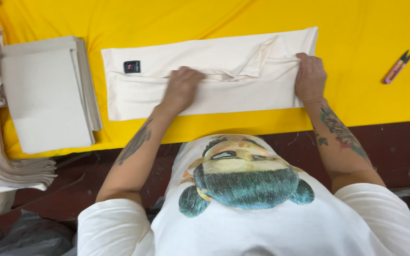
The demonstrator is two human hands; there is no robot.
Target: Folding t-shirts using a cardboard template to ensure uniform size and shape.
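Here, a yellow table cover (pixel 366 28) is spread across the top, and on it a cream folded garment (pixel 205 52) is laid lengthwise. Beside it a stack of folded cloth (pixel 43 95) is seen. The left hand (pixel 181 87) is pressed flat on the garment's middle fold; its right end is pinched by the right hand (pixel 309 76). Pink thread snips (pixel 397 67) are placed well apart, rightward.

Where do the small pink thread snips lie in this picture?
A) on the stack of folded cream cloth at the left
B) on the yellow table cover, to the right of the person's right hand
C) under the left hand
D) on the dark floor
B: the pink thread snips lie alone on the yellow table cover, apart from the right hand that grips the cream garment.
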